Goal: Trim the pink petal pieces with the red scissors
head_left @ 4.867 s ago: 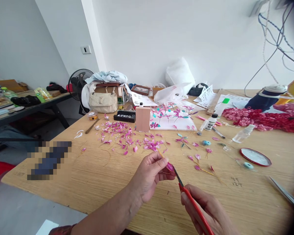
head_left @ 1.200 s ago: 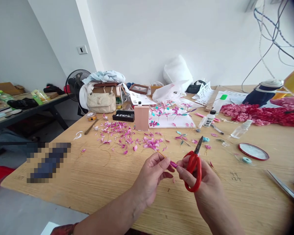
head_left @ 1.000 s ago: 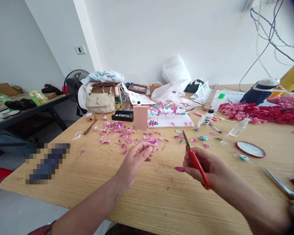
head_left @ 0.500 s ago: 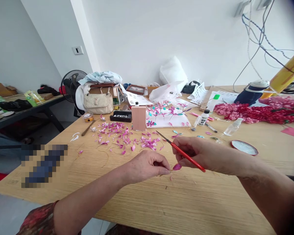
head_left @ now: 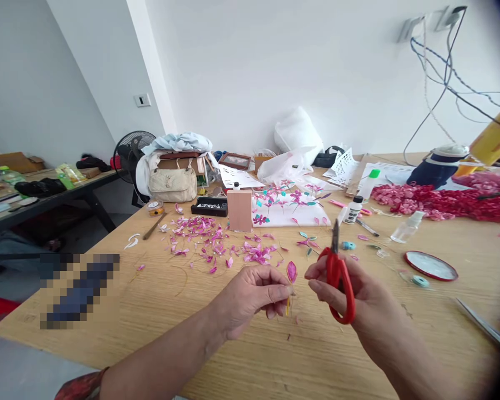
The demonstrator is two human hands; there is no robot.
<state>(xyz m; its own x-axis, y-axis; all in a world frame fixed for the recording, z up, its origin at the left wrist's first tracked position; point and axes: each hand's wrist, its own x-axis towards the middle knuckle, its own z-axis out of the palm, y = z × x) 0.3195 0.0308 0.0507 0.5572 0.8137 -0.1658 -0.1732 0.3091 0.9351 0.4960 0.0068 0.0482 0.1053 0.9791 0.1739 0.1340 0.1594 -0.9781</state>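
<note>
Between the thumb and fingers of my left hand point(head_left: 258, 291) is a pink petal point(head_left: 291, 271) on a thin stem, standing upright with yellow thread ends hanging below. Red-handled scissors point(head_left: 339, 283) rest in my right hand point(head_left: 358, 294), blades up and closed, the loops lying against the palm side. My right thumb and forefinger are a short way right of the petal and apart from it. Loose pink petals point(head_left: 200, 233) are scattered on the wooden table point(head_left: 216, 361) beyond my left hand.
A wooden block point(head_left: 240, 211) stands behind the petals beside a black tray point(head_left: 209, 206). Finished pink and teal flowers lie on a white pad point(head_left: 291, 216). Right of these are a small bottle point(head_left: 354, 209), a spray bottle point(head_left: 407, 226), a red-rimmed round dish point(head_left: 430, 265) and a thread spool point(head_left: 420, 281).
My right hand has moved right, away from the petal, and the scissors have turned from slanting to upright. The petal in my left hand now points upward.
</note>
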